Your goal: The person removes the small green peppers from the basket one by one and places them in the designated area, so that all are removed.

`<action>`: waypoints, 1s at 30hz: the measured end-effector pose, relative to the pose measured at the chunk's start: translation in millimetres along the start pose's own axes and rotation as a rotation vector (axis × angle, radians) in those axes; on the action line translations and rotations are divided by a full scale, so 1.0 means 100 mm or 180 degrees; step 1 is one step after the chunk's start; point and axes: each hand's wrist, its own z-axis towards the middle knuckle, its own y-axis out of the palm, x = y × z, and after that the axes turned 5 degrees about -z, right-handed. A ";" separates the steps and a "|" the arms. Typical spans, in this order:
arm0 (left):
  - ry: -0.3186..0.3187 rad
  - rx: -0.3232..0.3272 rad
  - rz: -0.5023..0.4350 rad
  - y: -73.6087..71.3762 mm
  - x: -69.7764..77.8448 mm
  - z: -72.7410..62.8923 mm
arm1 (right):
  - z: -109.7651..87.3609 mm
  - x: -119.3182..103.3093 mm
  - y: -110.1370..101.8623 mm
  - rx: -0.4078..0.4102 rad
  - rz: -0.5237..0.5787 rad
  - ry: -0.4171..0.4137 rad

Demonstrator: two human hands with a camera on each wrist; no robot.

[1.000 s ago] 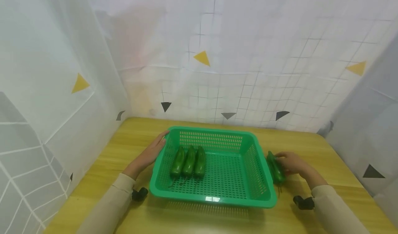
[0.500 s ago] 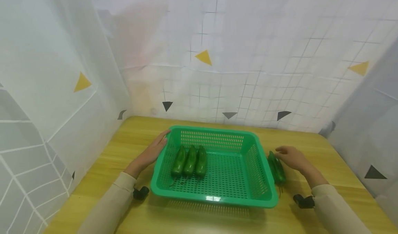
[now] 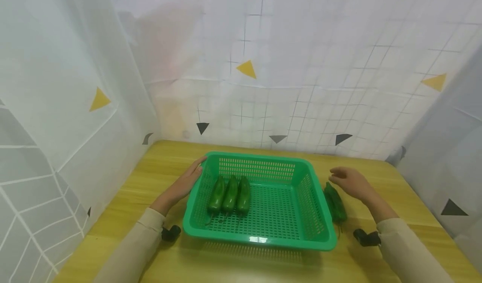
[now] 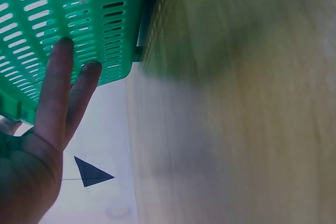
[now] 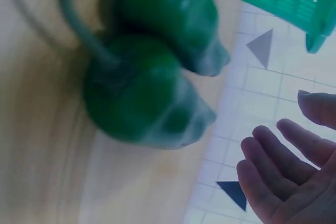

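Observation:
The green plastic basket (image 3: 260, 243) sits on the wooden table. Three green peppers (image 3: 229, 197) lie side by side in its left part, stems toward me. My left hand (image 3: 183, 185) rests on the basket's left side; the left wrist view shows straight fingers (image 4: 55, 95) against the slotted outer wall. To the basket's right, two more green peppers (image 3: 335, 205) lie next to each other on the table. Just beyond and right of them hovers my right hand (image 3: 352, 182), holding nothing. Its fingers (image 5: 273, 156) are loosely bent and apart from the peppers in the right wrist view.
White sheeting (image 3: 286, 86) with grid lines and triangles stands behind the table (image 3: 177, 149) and at both sides. A black wrist-worn device (image 3: 171, 233) shows by the left sleeve, another black device (image 3: 366, 238) by the right.
My right hand has let go of the peppers at the right and moved up and away from them. The left hand stays at the basket's left side.

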 end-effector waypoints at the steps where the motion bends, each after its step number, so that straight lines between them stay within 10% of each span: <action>1: -0.0007 0.0001 -0.0009 0.00 0.00 0.00 | 0.01 -0.01 -0.01 0.0007 -0.0001 0.0004; 30: -0.0049 0.0043 0.0029 0.00 0.01 0.02 | 0.19 -0.47 -0.27 0.0073 -0.0016 -0.0302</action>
